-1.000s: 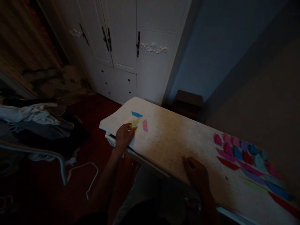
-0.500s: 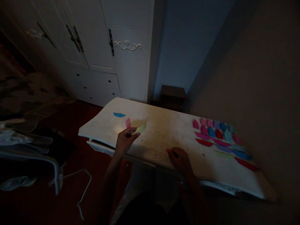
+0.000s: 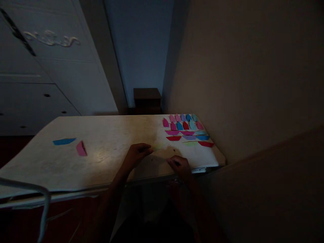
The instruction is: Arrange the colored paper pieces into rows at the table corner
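Note:
My left hand [image 3: 138, 155] reaches over the middle of the table, thumb and fingers closed on a pale green folded paper boat [image 3: 158, 147], which is blurred and faint against the tabletop. To its right my right hand [image 3: 180, 166] hovers near the front edge, fingers curled together with nothing visible in them. Beyond the hands, rows of folded paper boats fill the right end, among them a red boat [image 3: 206, 144], a green boat [image 3: 190, 143] and a purple boat [image 3: 189, 137]. On the left part of the table lie a blue paper boat [image 3: 64, 141] and a pink folded paper [image 3: 81, 149].
The pale table [image 3: 108, 126] runs beside a brown wall [image 3: 227, 84] on the right. A white wardrobe [image 3: 76, 77] stands behind at left, with a small dark cabinet [image 3: 147, 94] past the table. A curved metal bar [image 3: 45, 202] is at lower left.
The view has turned to the right. My left hand has carried the green paper boat rightward, away from the pink paper, toward the rows. My right hand stays curled and is now closer to it.

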### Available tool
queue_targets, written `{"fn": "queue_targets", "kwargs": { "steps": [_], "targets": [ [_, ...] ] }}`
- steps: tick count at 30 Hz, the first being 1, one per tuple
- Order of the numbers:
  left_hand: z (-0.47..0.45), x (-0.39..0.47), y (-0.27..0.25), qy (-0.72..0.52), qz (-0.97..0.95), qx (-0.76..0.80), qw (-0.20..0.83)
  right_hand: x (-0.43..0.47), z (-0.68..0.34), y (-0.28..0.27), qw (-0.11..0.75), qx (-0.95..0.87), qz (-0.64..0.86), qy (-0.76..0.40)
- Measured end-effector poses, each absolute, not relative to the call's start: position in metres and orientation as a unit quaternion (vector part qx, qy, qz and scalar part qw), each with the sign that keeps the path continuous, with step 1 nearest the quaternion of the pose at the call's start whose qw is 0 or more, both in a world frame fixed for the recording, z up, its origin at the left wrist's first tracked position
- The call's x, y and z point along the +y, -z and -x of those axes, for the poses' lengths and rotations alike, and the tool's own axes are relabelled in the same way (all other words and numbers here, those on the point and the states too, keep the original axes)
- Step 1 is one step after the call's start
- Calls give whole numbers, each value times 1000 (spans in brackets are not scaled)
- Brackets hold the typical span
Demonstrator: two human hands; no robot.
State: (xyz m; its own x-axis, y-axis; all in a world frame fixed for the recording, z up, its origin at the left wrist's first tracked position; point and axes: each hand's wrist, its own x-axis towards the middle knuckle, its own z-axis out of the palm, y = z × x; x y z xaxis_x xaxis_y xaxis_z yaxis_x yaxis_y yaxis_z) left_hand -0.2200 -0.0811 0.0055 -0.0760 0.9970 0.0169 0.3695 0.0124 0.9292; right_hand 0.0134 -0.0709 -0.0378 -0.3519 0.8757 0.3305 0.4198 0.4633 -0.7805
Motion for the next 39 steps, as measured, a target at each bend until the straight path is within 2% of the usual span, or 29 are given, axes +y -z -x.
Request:
{"fn": "queue_targets", "kwargs": {
  "steps": [5, 16, 26, 34, 39],
  "targets": [
    [168, -47, 0, -345, -637, 581, 370, -70, -44, 42, 402, -764, 419, -281],
    [129, -5, 6, -217, -707, 627, 246, -70, -41, 53, 390, -831, 363, -163],
    [122, -10, 8, -238, -681, 668, 184, -71, -42, 54, 377, -840, 358, -154],
    [117, -19, 7, -155, -731, 640, 177, -70, -41, 55, 380, -845, 354, -131],
    [115, -25, 8, -158, -757, 610, 174, -71, -39, 54, 385, -843, 356, -122]
  ]
}}
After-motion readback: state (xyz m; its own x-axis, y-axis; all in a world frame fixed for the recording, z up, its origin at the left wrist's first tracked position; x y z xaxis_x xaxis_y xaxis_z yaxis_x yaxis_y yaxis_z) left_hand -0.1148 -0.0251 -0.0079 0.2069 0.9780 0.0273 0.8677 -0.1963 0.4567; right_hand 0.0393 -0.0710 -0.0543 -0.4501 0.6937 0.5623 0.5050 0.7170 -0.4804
